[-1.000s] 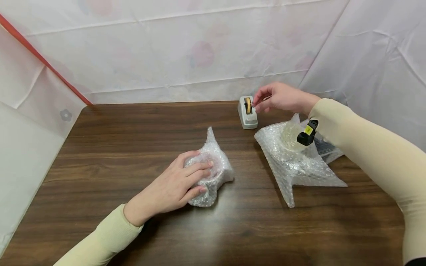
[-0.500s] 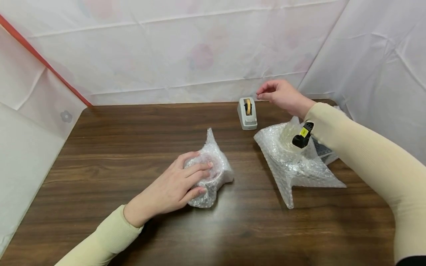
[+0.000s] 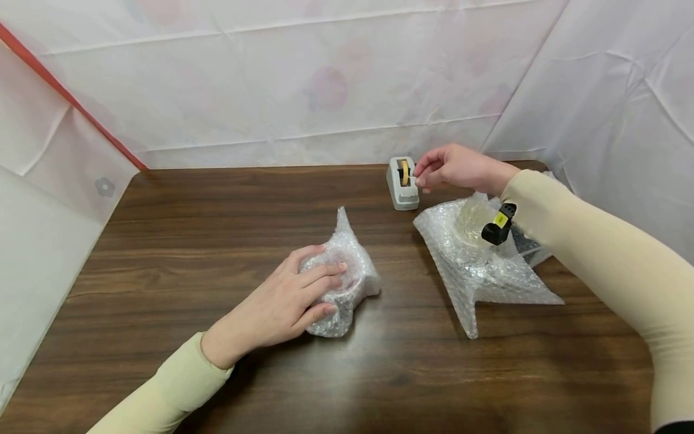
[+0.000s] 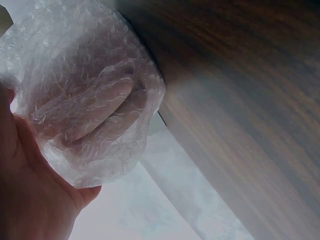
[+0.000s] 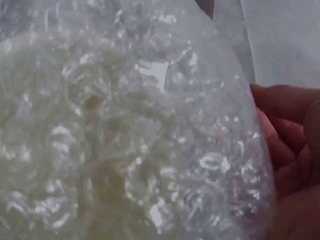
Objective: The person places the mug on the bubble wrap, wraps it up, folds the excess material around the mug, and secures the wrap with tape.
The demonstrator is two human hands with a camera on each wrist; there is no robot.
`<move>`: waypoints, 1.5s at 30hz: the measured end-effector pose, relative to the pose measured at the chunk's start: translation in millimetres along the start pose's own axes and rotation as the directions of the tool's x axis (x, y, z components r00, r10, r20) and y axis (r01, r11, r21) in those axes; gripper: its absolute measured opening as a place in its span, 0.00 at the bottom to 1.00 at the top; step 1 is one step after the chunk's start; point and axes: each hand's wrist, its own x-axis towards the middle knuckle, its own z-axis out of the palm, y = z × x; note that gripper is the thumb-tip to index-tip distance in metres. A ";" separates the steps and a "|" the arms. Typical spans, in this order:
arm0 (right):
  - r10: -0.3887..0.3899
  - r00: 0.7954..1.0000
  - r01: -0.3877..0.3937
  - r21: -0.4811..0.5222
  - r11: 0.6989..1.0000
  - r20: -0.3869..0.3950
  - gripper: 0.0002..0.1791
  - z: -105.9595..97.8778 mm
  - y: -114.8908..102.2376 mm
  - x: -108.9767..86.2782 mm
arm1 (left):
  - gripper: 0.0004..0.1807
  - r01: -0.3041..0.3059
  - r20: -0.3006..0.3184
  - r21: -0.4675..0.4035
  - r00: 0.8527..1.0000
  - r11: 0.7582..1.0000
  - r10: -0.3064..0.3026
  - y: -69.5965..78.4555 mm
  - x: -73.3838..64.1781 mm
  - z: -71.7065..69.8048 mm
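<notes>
My left hand [image 3: 282, 304] rests across the top of a bubble-wrapped item [image 3: 355, 283], fingers draped over it and thumb along its near side. Through the wrap in the left wrist view, a pinkish rounded shape with a curved, loop-like outline [image 4: 107, 107] shows. At the back, my right hand [image 3: 461, 169] pinches thumb and forefinger together right beside the roll of a pale tape dispenser [image 3: 403, 196]; the clear tape [image 3: 415, 179] at the fingertips is barely visible. Below that forearm lies a second bubble-wrapped item [image 3: 461, 241], round and yellowish inside. It covers much of the right wrist view.
More clear wrapping [image 3: 534, 247] lies partly under the right sleeve, beside the second item. The dark wooden table [image 3: 206, 211] ends at a white patterned cloth wall [image 3: 260, 90] behind. Another sheet [image 3: 618, 120] hangs at the right.
My right hand rose off the tape dispenser with pinched fingers, then came back down beside its roll. The left hand and both wrapped items have stayed put.
</notes>
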 end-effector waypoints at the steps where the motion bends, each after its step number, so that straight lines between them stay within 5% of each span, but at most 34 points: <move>1: 0.001 1.000 -0.001 0.001 1.000 0.001 0.15 0.3 -0.3 -0.9 | 0.25 0.000 -0.001 0.000 1.000 1.000 0.000 0.3 -0.1 0.2; 8: 0.014 1.000 -0.014 0.031 0.999 0.007 0.16 -2.7 -0.6 -2.9 | 0.25 -0.001 -0.002 0.005 1.000 1.000 0.001 1.4 0.1 0.2; 14: 0.013 0.993 -0.028 0.133 0.991 0.114 0.20 3.1 7.1 6.4 | 0.25 -0.002 0.006 0.019 1.000 1.000 0.001 0.6 0.8 -0.9; 24: 0.159 0.925 -0.170 0.003 0.985 0.347 0.11 11.0 15.5 22.0 | 0.25 0.017 0.020 0.008 1.000 1.000 -0.017 2.6 0.1 0.4; 34: 0.332 0.888 -0.345 -0.016 0.938 0.319 0.07 14.7 20.5 28.1 | 0.25 0.007 0.008 -0.001 1.000 1.000 -0.007 4.6 2.7 1.0; 39: 0.374 0.861 -0.373 -0.072 0.925 0.344 0.10 14.5 19.7 29.0 | 0.26 0.007 0.016 -0.002 1.000 1.000 -0.007 6.3 3.9 0.3; 45: 0.374 0.863 -0.341 -0.156 0.927 0.339 0.08 15.0 18.1 29.9 | 0.25 0.006 0.013 -0.005 1.000 1.000 -0.006 8.3 3.8 -0.6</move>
